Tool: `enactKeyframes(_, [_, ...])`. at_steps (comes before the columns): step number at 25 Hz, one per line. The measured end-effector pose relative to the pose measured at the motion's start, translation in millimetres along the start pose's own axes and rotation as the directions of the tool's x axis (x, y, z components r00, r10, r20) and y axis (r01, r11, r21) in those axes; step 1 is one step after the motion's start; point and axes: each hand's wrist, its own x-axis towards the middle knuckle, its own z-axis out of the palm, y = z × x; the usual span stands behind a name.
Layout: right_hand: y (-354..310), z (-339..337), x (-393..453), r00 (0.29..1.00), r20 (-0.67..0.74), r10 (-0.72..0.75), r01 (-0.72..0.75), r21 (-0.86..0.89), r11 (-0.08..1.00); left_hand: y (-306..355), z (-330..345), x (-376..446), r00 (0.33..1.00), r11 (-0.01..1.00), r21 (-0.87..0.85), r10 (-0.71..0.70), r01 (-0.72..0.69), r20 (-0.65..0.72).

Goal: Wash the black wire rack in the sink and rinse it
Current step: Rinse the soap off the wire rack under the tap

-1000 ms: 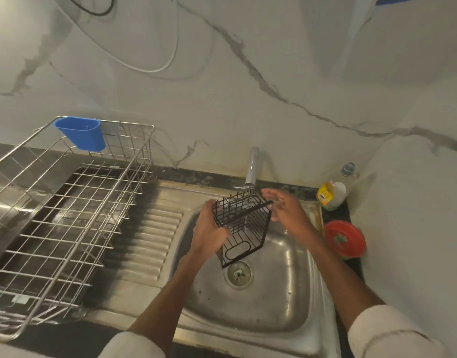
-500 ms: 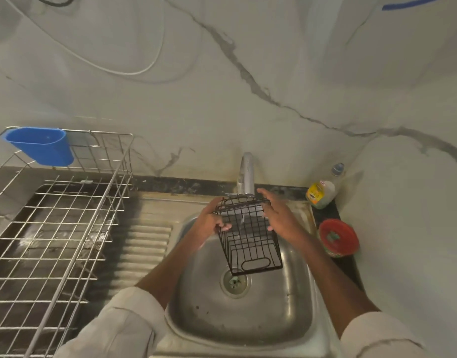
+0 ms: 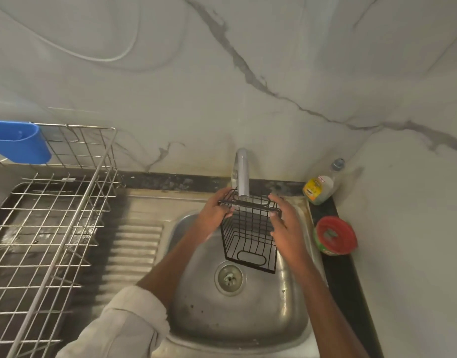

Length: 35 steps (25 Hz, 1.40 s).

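Black wire rack held over the sink under the tap, left hand gripping its rim, right hand flat against its side with fingers extended; rinsing step likely, next turn it under the spout.

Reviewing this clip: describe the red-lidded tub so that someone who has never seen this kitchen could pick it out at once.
Start at the steel sink and go to the dark counter strip along its right edge. Two containers stand there by the wall; the red-lidded tub is the nearer one. It is squat and round with a green side, unlike the tall pale bottle with a yellow label behind it.
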Motion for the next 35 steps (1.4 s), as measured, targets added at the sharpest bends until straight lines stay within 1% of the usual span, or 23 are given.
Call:
enactKeyframes(1, [2,-3,-8,1.0,-0.021,0.022,-0.02,0.076,0.997,-2,3,-1,1.0,0.999,0.038,0.01,-0.01,-0.019])
enactKeyframes(3, [8,-12,-22,0.998,-0.028,0.054,-0.047,0.203,0.978,-1,10,-9,0.999,0.998,0.05,0.024,-0.022,-0.029])
enactKeyframes(4, [11,-18,-29,0.996,0.01,0.087,-0.087,0.252,0.964,1,15,-16,0.999,0.998,0.049,0.041,-0.04,-0.025])
enactKeyframes(5, [14,-25,-36,0.99,0.087,0.115,-0.134,0.259,0.957,4,20,-23,0.998,0.997,0.044,0.062,-0.062,-0.014])
enactKeyframes(6, [19,-31,-41,0.974,0.188,0.125,-0.167,0.223,0.961,7,25,-30,0.997,0.996,0.04,0.083,-0.083,0.009])
enactKeyframes(7, [23,-37,-46,0.952,0.279,0.127,-0.172,0.145,0.974,10,29,-36,0.995,0.995,0.036,0.094,-0.095,0.03])
enactKeyframes(8, [26,-42,-51,0.935,0.331,0.126,-0.157,0.067,0.985,12,32,-40,0.993,0.994,0.027,0.101,-0.103,0.052])
enactKeyframes(9, [29,-45,-55,0.937,0.326,0.128,-0.134,-0.004,0.991,13,35,-43,0.991,0.994,0.025,0.109,-0.111,0.079])
enactKeyframes(12, [26,-46,-63,0.982,0.162,0.093,-0.077,-0.101,0.992,14,40,-48,0.98,0.99,0.026,0.131,-0.136,0.147])
enactKeyframes(14, [19,-40,-66,0.997,0.066,0.05,-0.034,-0.217,0.975,17,46,-54,0.984,0.988,0.03,0.145,-0.149,0.101])
enactKeyframes(16, [14,-30,-70,0.999,0.009,0.034,-0.03,-0.287,0.958,20,51,-58,0.99,0.99,0.001,0.143,-0.143,0.008])
enactKeyframes(18, [5,-19,-77,0.997,-0.059,0.05,-0.066,-0.315,0.947,19,52,-62,0.989,0.991,0.016,0.137,-0.136,-0.056])
enactKeyframes(21, [-8,-10,-80,0.983,-0.177,0.051,-0.105,-0.312,0.944,1,45,-72,0.991,0.992,0.06,0.113,-0.109,-0.069])
enactKeyframes(22, [-11,-11,-78,0.978,-0.204,0.052,-0.109,-0.277,0.955,-8,40,-75,0.993,0.995,0.064,0.085,-0.08,-0.087])
enactKeyframes(24, [-11,-17,-73,0.969,-0.235,0.08,-0.12,-0.16,0.98,-31,33,-80,0.986,0.99,0.133,-0.028,0.051,-0.163])
enactKeyframes(25, [-8,-22,-72,0.963,-0.241,0.118,-0.135,-0.052,0.99,-43,32,-82,0.976,0.974,0.171,-0.114,0.147,-0.185])
enactKeyframes(26, [-5,-26,-72,0.955,-0.234,0.18,-0.159,0.108,0.981,-53,31,-82,0.96,0.957,0.167,-0.207,0.239,-0.19])
enactKeyframes(27, [-1,-30,-72,0.94,-0.205,0.272,-0.208,0.288,0.935,-59,31,-84,0.941,0.947,0.088,-0.292,0.31,-0.172])
enactKeyframes(28, [2,-34,-74,0.912,-0.16,0.378,-0.275,0.444,0.853,-65,32,-84,0.929,0.939,-0.044,-0.344,0.341,-0.133])
enactKeyframes(29, [5,-39,-75,0.881,-0.118,0.458,-0.329,0.544,0.772,-67,32,-87,0.925,0.921,-0.178,-0.366,0.346,-0.099])
enactKeyframes(30, [8,-42,-76,0.853,-0.081,0.516,-0.368,0.61,0.702,-68,30,-89,0.925,0.894,-0.298,-0.373,0.336,-0.076])
enactKeyframes(31, [10,-45,-77,0.83,-0.045,0.555,-0.395,0.656,0.644,-68,26,-91,0.928,0.872,-0.37,-0.367,0.321,-0.06])
enactKeyframes(35, [20,-48,-76,0.745,0.125,0.655,-0.493,0.764,0.415,-56,20,-97,0.942,0.825,-0.467,-0.333,0.317,0.052])
